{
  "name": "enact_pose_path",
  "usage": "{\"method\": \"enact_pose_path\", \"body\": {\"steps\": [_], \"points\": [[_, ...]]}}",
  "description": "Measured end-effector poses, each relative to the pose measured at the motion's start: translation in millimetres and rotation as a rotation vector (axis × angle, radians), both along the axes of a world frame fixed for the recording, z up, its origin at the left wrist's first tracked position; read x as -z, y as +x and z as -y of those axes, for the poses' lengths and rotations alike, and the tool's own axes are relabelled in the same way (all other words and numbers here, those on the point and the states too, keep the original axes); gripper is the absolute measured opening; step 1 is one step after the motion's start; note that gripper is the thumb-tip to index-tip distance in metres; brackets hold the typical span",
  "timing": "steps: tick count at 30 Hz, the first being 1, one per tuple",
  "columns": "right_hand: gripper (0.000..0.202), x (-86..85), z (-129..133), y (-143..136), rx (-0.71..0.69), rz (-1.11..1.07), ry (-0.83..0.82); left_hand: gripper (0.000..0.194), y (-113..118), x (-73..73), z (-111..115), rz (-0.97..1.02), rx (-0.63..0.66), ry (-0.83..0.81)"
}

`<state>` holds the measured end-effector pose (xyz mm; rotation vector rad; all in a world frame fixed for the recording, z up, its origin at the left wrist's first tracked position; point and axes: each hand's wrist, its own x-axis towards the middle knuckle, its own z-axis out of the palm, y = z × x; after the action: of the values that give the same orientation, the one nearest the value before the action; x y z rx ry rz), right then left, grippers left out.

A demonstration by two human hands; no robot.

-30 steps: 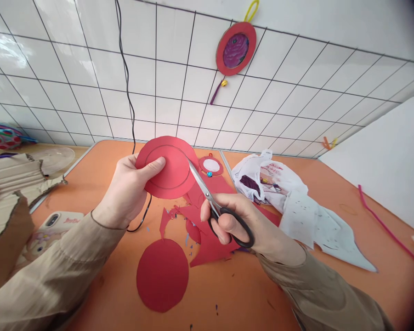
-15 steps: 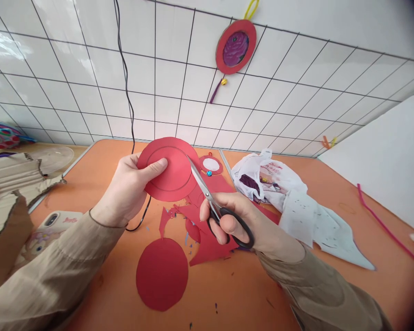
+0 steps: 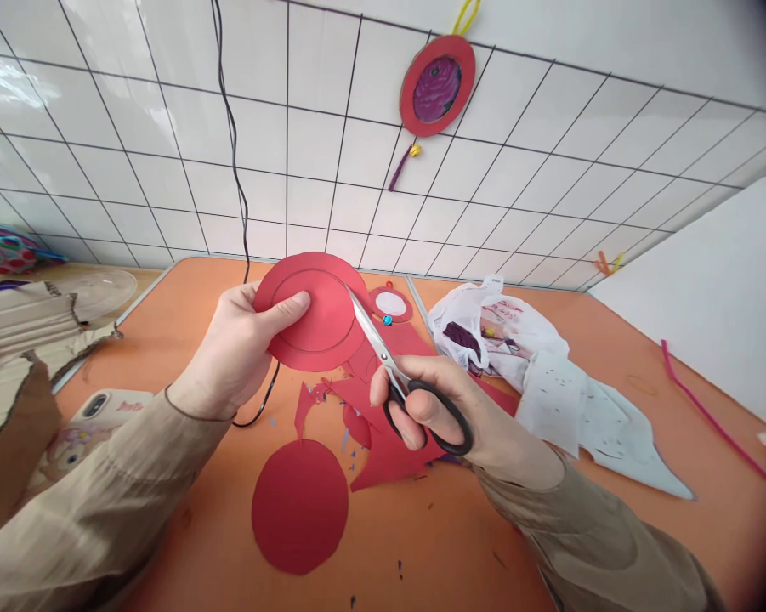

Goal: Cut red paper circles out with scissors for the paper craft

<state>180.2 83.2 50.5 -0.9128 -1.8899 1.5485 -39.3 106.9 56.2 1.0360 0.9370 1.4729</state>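
Note:
My left hand (image 3: 248,336) grips a red paper disc (image 3: 325,327) at its left side, thumb flat on the face and fingers hidden behind. A smaller circle is drawn inside the disc's rim. In my right hand (image 3: 446,399) are black-handled scissors (image 3: 383,355), with fingers through the loops and blades together. Their tip meets the disc near the drawn line at its upper right; whether it pierces the paper I cannot tell. Below lies a second, darker red disc (image 3: 299,507) on the orange table (image 3: 459,548). Red paper scraps (image 3: 392,450) spread under the scissors.
A small red ring ornament (image 3: 391,303) with a blue bell lies behind the disc. To the right sit a white plastic bag (image 3: 497,319) and a pink stick (image 3: 714,416). Cardboard (image 3: 19,382) and a phone (image 3: 95,416) are at left. A round ornament (image 3: 437,85) hangs on the tiled wall.
Hardly anything differs. The scissors and my right hand have shifted very slightly; the left hand keeps its hold on the disc.

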Motion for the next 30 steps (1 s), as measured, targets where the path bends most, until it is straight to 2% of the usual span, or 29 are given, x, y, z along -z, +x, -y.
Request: {"method": "enact_pose_path", "body": {"steps": [18, 23, 30], "points": [[0.059, 1.0, -0.2, -0.3, -0.004, 0.008, -0.016, 0.013, -2.3, -6.5, 1.3, -0.028, -0.018, -0.002], [0.059, -0.3, 0.6, -1.2, 0.019, 0.021, -0.015, 0.019, -1.9, -6.9, 0.3, -0.027, -0.043, -0.018], [0.062, -2.7, 1.4, -2.0, -0.036, -0.033, -0.097, 0.02, -4.0, -6.1, -1.1, -0.031, -0.061, -0.008]]}}
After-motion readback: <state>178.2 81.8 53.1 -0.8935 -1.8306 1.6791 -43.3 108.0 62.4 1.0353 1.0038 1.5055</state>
